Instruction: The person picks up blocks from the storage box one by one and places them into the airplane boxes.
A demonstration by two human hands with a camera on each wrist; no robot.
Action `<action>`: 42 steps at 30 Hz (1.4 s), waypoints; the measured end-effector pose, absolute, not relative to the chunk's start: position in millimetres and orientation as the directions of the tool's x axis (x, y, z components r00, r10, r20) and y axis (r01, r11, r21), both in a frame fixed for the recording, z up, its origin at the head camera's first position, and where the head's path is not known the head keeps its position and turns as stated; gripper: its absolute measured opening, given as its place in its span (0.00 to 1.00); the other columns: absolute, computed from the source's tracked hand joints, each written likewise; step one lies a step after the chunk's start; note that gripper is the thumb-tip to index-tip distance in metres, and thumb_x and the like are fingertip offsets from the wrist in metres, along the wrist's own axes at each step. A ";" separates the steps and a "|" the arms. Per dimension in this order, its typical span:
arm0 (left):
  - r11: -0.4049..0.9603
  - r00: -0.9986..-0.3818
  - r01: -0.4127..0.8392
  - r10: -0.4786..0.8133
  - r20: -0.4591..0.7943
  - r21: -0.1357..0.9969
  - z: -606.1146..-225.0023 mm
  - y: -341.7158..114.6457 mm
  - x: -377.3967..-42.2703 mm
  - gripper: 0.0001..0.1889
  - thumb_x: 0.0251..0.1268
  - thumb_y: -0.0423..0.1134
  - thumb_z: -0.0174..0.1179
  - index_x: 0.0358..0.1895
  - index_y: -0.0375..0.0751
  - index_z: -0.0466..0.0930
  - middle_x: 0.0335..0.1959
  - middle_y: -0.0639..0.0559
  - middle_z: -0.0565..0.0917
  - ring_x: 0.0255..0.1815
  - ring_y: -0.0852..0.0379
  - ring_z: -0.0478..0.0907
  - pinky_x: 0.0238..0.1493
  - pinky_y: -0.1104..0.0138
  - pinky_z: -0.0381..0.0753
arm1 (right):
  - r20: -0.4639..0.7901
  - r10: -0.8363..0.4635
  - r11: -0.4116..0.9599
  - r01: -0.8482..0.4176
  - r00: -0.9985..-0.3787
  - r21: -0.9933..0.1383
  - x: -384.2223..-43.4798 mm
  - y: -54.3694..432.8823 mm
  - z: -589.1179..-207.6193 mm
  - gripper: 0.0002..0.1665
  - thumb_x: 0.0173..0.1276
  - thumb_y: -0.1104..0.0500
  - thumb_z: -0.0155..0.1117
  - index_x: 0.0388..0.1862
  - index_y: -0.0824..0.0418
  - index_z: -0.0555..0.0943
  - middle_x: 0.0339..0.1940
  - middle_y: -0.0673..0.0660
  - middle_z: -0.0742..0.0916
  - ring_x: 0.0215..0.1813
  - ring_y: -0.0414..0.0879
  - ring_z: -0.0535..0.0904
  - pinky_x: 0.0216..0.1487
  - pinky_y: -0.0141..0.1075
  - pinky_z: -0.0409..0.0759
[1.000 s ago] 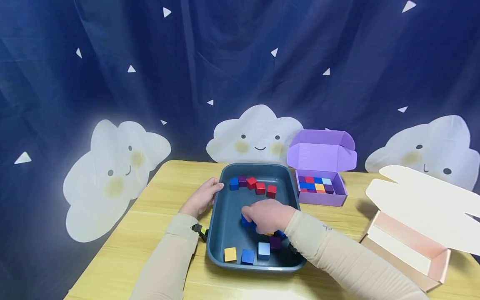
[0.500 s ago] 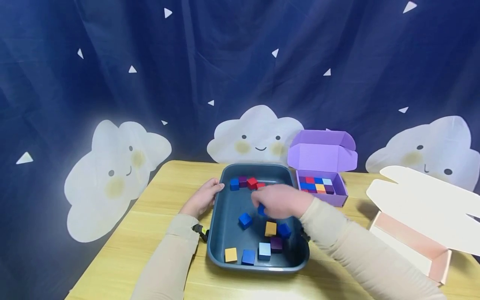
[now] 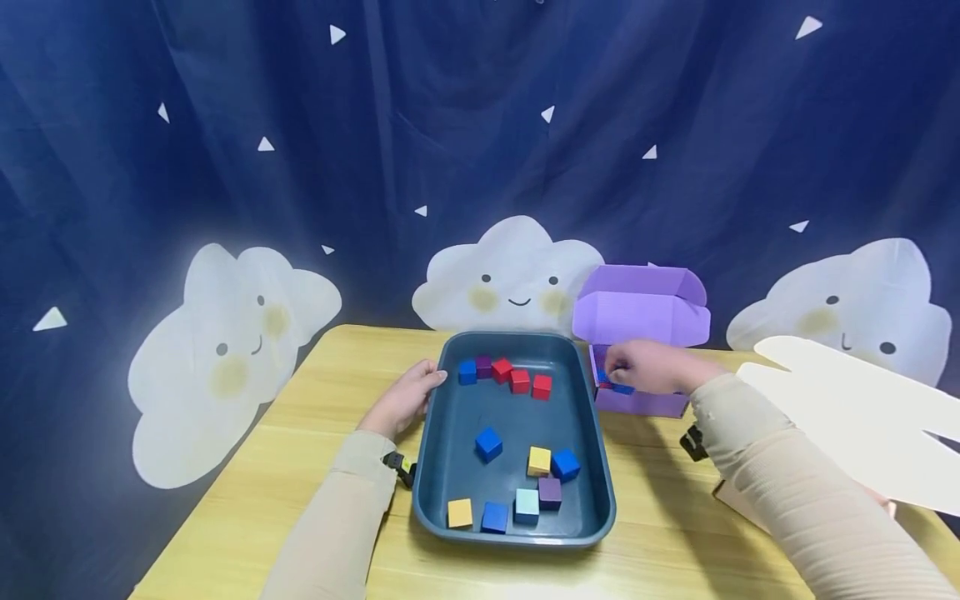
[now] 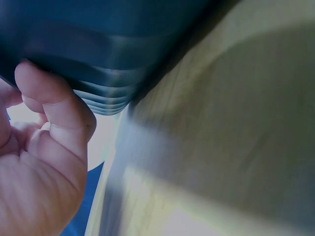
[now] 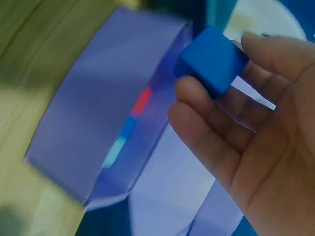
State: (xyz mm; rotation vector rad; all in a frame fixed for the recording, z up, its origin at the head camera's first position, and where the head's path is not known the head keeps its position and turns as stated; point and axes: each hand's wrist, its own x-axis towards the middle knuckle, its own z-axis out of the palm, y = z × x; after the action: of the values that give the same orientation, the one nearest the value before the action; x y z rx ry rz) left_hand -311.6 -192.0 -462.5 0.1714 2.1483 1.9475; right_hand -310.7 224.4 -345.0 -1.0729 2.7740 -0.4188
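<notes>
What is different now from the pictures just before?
The right hand has moved rightward from over the tray to the purple box, carrying a blue cube that it still pinches. The left hand stays at the tray's left side, and the other cubes in the tray lie where they were.

A curtain (image 3: 480,108) hangs behind the bench (image 3: 315,400). On the bench, the tray (image 3: 517,417) holds 12 cubes (image 3: 520,382): 5 along its far end, 7 nearer. Left hand (image 3: 405,396) at its left rim. Right of its far end, the far box (image 3: 637,405), cubes inside, right hand (image 3: 648,367) above with 1 cube (image 5: 211,61). Near box (image 3: 832,425) farther right, closer.
</notes>
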 end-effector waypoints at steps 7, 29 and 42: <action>0.076 -0.964 -0.088 0.244 -0.104 0.993 -465.0 -191.3 -310.6 0.10 0.82 0.43 0.48 0.44 0.38 0.67 0.29 0.49 0.73 0.26 0.55 0.71 0.31 0.66 0.73 | -0.070 -0.509 0.848 -0.485 -0.858 -0.213 -312.4 260.1 -350.2 0.01 0.69 0.65 0.62 0.38 0.62 0.79 0.32 0.52 0.81 0.35 0.49 0.76 0.40 0.47 0.77; 0.083 -0.964 -0.091 0.241 -0.109 0.992 -460.4 -189.8 -309.9 0.10 0.83 0.41 0.46 0.47 0.36 0.67 0.30 0.49 0.74 0.27 0.55 0.74 0.31 0.65 0.74 | -0.201 -0.321 0.945 -0.300 -0.926 -0.128 -323.4 264.9 -378.8 0.10 0.66 0.62 0.61 0.45 0.61 0.84 0.39 0.58 0.85 0.37 0.54 0.78 0.38 0.48 0.80; 0.085 -0.965 -0.088 0.239 -0.106 0.992 -461.0 -190.1 -311.2 0.10 0.83 0.42 0.47 0.46 0.36 0.67 0.30 0.48 0.73 0.27 0.54 0.73 0.32 0.66 0.74 | -0.207 -0.347 0.935 -0.320 -0.915 -0.153 -319.5 264.5 -379.8 0.12 0.70 0.63 0.56 0.47 0.59 0.85 0.39 0.56 0.85 0.39 0.54 0.78 0.42 0.50 0.81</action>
State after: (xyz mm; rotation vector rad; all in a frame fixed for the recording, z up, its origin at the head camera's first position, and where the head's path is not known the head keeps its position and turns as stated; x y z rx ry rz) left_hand -311.2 -190.1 -461.0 0.1513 2.1213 1.9691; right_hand -319.5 264.5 -379.8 -0.4997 2.8604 -0.1694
